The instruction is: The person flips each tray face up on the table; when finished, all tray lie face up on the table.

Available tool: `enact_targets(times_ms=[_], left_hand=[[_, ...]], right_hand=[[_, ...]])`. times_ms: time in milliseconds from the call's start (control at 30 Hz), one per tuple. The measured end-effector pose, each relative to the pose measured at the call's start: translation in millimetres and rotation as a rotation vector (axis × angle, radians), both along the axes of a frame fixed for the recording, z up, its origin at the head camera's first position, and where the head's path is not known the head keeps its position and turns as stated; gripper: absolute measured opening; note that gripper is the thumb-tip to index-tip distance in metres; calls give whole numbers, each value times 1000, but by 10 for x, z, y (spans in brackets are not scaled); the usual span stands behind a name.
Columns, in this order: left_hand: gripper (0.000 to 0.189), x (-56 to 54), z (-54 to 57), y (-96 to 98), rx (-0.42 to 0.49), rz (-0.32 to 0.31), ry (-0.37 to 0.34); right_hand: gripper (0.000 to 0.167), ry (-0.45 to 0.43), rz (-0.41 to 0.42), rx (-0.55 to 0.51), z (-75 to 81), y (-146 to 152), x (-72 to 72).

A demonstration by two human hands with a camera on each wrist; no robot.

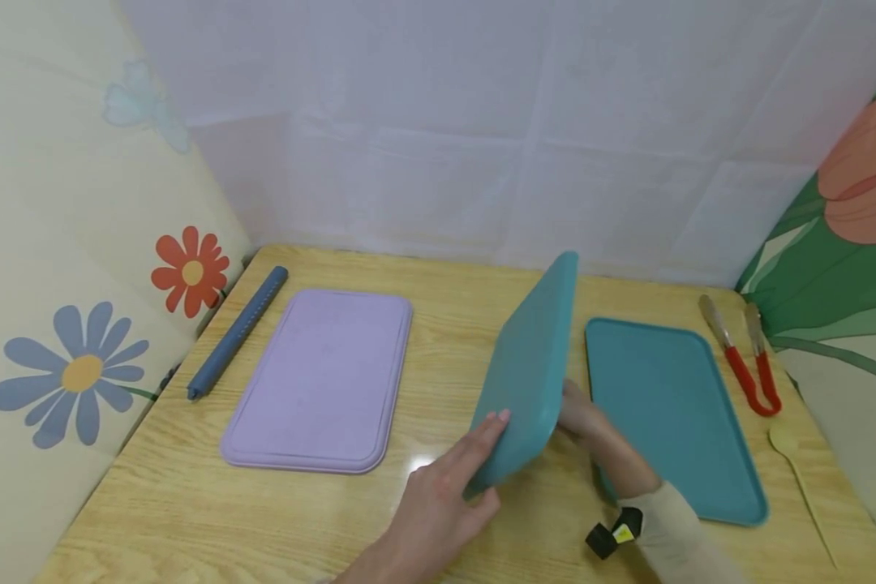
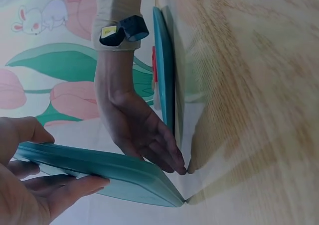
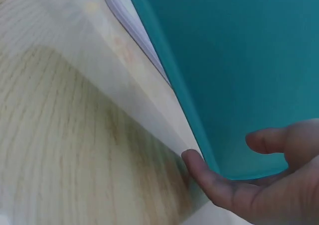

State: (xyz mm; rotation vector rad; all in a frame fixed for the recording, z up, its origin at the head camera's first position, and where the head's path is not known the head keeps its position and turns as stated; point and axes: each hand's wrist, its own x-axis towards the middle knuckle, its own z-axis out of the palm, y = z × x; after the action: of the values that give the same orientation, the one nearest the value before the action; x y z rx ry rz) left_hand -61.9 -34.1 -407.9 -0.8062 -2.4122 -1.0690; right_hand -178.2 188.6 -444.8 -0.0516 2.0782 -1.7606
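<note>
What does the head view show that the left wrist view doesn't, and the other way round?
Head only: the lilac board, dark blue roll and pale yellow spoon.
Left wrist only: a printed animal with pink ears on the backdrop.
Both: the left hand gripping the tilted teal tray, the right hand, and the other teal tray.

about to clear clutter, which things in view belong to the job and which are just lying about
In the job:
- raised teal tray
- left hand
- right hand

Seemingly lying about:
- flat teal tray (perhaps related)
- lilac board
- blue rod
- red-handled tongs
- pale spoon
</note>
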Motion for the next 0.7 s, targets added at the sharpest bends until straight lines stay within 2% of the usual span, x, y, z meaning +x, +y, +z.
enact_targets(times_ms=[33,133,233,333,500,700], left_hand=[[89,4,5,2,16,5,-3],[89,11,7,7,72,11,-26],[89,16,8,15,152,-10,-91],[89,24,14,21,237,-46,-177],[84,30,36,26,338,-68,-306],[75,16,82,4,487,-88,-527]], right_hand=[[5,-10,-8,16,-10,-22,-7],[31,-27,-29,17,-39,-80,-19],[49,-52,-24,-49,-59,-126,-16],[56,-65,-22,-77,-69,-150,-13],[60,-98,-44,-104,-77,-165,-7],[69,-129,-87,-136,-100,-166,-2]])
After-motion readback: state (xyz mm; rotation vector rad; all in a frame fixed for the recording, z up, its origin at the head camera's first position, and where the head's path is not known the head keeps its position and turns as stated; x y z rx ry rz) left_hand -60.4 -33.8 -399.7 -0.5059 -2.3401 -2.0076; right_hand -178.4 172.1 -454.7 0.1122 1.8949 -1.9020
